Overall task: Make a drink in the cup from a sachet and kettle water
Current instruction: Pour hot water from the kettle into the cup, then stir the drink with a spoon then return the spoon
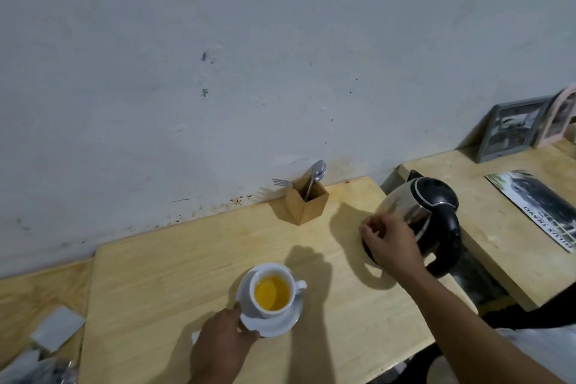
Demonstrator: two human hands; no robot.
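A white cup holding yellow-orange liquid stands on a white saucer near the front of the wooden table. My left hand grips the saucer's near-left rim. A steel kettle with a black lid and handle stands on its base at the table's right side. My right hand hovers in front of the kettle's lower body with fingers loosely curled, holding nothing. Silvery sachets lie at the far left.
A wooden holder with a spoon and a fork stands by the wall. A second table to the right carries a printed card and picture frames. A gap separates the two tables.
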